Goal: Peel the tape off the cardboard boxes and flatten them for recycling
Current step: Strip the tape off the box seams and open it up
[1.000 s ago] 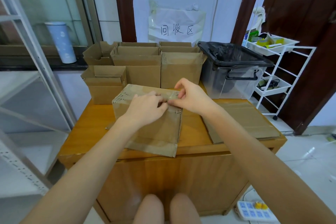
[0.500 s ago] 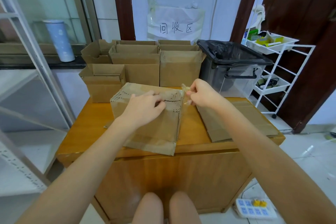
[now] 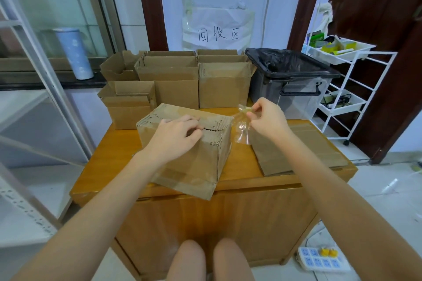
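Tape (image 3: 241, 123) hard to make out: clear, crinkled strip, edges lost against cardboard behind; whether lower end still sticks to box (image 3: 189, 150) can't tell. Left-hand (image 3: 175, 137) fingertips partly hidden, curled down at top seam of box w/ thumb tucked under; looks like pressing/gripping flap edge, exact contact not visible. Box near bottom corner overhangs front edge of wooden cabinet (image 3: 239, 162). Forearms cut off at frame bottom.

Right hand (image 3: 269, 121) up & just right of box's top right corner, thumb + forefinger pinching bunched upper end of tape, other fingers loosely curled. Tape hangs down from pinch, between right fingers and box. Box directly under left fingers, tilted, seam open beside them.

Flattened cardboard (image 3: 303, 150) lying under/behind right wrist. Row of open boxes (image 3: 180, 75) beyond both hands, bin w/ black liner (image 3: 294, 80) beyond right fingers. White rack (image 3: 349, 89) far right, partly cut off.
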The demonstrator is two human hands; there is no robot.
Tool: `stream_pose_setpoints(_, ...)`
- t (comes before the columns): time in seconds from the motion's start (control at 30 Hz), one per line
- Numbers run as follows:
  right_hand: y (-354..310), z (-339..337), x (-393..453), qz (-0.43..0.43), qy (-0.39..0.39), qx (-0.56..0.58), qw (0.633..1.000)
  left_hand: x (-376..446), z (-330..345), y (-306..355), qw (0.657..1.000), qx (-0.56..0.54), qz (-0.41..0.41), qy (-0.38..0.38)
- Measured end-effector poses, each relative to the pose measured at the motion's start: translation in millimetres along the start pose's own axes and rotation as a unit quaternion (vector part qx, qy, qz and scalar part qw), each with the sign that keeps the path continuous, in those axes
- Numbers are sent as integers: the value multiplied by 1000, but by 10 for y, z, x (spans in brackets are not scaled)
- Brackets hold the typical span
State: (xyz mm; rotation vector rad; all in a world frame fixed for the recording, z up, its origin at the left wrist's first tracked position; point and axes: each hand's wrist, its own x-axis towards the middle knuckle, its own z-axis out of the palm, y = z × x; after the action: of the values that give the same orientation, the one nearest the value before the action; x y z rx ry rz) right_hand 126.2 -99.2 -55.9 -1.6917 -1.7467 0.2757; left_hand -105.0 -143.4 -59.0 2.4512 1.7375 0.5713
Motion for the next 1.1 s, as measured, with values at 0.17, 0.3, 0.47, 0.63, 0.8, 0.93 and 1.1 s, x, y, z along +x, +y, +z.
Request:
stream_pose_setpoints(0.17, 23, -46, -74, -10, -69, 150, 986, 11, 1, 21, 1000, 0, -8, 6)
stream_pose_setpoints(0.3, 77, -69, -98, -26, -107, 263, 958, -1, -1, 25, 1000, -5, -9, 10)
stream_pose_setpoints(0.47, 70, -54, -100, -5, -197, 306, 931, -5, -2, 30, 1000, -9, -11, 12)
stream_pose_setpoints(0.63, 78, -110, -63, 53, -239, 364, 898, -1, 6, 32, 1000, -7, -10, 14)
stream_pose_setpoints(0.8, 72, 0, -101, 23, -189, 323, 927, 7, 5, 36, 1000, -8, -10, 16)
stream_pose_setpoints(0.93, 78, 51, -66, 87, -175, 384, 902, 5, 10, 26, 1000, -9, -8, 19)
stream_pose_setpoints(1.1, 34, 15, 1, 67, -198, 279, 937, 3, 22, 8, 1000, -10, -4, 21)
